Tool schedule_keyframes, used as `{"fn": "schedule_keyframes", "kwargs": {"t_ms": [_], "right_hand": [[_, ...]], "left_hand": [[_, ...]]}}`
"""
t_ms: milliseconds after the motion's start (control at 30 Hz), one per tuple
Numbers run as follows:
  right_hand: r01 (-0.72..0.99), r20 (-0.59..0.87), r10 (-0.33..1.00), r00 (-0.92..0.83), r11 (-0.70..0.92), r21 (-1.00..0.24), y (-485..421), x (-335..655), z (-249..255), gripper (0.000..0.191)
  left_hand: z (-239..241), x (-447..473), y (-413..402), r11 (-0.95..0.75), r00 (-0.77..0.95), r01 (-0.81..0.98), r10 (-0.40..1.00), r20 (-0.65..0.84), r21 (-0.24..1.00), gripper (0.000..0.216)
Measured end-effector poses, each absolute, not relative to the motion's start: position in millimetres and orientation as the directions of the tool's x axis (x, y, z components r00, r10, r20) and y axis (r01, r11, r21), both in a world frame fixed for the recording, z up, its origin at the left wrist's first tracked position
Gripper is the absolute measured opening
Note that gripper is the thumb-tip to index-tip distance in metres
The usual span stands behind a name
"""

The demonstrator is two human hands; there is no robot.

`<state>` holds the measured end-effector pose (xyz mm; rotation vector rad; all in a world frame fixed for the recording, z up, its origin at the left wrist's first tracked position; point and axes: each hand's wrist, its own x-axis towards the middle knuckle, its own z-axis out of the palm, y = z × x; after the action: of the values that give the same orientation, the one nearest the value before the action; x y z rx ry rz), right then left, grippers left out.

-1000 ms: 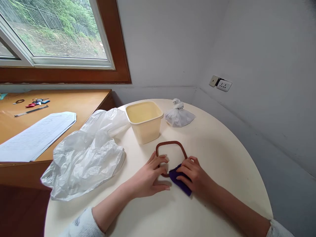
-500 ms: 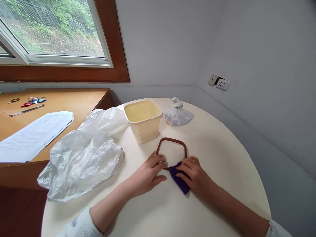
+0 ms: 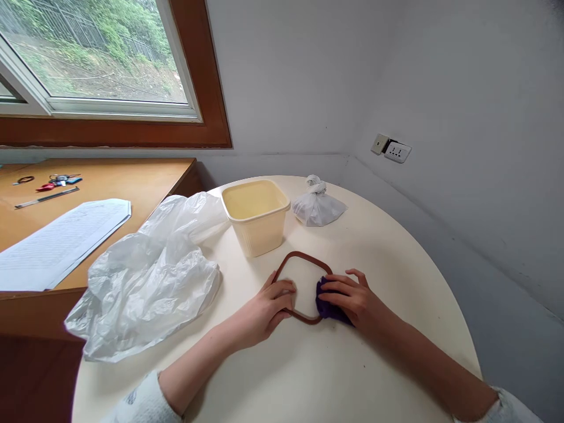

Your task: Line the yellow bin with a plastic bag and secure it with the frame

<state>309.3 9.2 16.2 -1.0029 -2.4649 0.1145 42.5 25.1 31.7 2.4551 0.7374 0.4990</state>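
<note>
A brown rubber sealing ring [image 3: 302, 257] lies flat on the round cream table [image 3: 388, 258]. My left hand [image 3: 264, 305] rests on the ring's left side, fingers curled over it and pressing it down. My right hand [image 3: 352, 296] presses a dark purple cloth [image 3: 326, 306] against the ring's right side, fingers closed over the cloth. An open cream plastic container [image 3: 256, 214] stands just beyond the ring.
A crumpled clear plastic bag [image 3: 150, 276] lies at the table's left. A small knotted white bag [image 3: 318, 204] sits behind the container. To the left, a wooden desk [image 3: 145, 182] holds papers [image 3: 61, 241], a pen and keys. A wall socket [image 3: 396, 151] is at right.
The ring has turned on the table. My right hand with the cloth has moved from the ring's near edge round to its right side. My left hand shifted slightly along the left edge.
</note>
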Motion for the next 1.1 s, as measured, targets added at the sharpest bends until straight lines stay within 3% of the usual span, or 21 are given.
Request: {"fn": "schedule_keyframes", "kwargs": {"t_ms": [200,367,567,633,733,967,1100], "right_hand": [[0.701,0.438,0.684,-0.583,0.696,-0.155,33.3,321.8,9.5,0.037],[0.790,0.453,0.754,-0.476,0.593,-0.158,40.9,341.8,0.7,0.037],[0.988,0.368,0.924,-0.106,0.141,-0.070,46.3,392.3,-8.9,0.036],[0.999,0.356,0.934,0.032,-0.023,-0.029,44.2,404.9,-10.3,0.038],[0.990,0.364,0.922,0.133,-0.144,0.003,38.4,413.2,-10.5,0.038],[0.985,0.436,0.884,0.167,-0.170,-0.032,30.3,401.5,-4.6,0.032],[0.979,0.564,0.824,0.064,0.057,-0.195,24.8,374.3,4.7,0.030]], "left_hand": [[30.0,42.8,26.2,-0.722,0.778,0.399,0.593,0.208,0.565,0.015],[28.0,41.9,26.9,-0.720,0.777,0.418,0.599,0.193,0.553,0.015],[24.7,42.1,28.7,-0.719,0.776,0.441,0.606,0.174,0.537,0.014],[25.0,42.8,28.3,-0.709,0.764,0.465,0.624,0.164,0.530,0.015],[26.4,43.6,27.2,-0.699,0.749,0.485,0.642,0.162,0.526,0.016],[25.8,44.0,25.0,-0.652,0.738,0.442,0.655,0.163,0.616,0.018],[26.3,43.7,22.4,-0.557,0.719,0.456,0.690,0.081,0.694,0.018]]}}
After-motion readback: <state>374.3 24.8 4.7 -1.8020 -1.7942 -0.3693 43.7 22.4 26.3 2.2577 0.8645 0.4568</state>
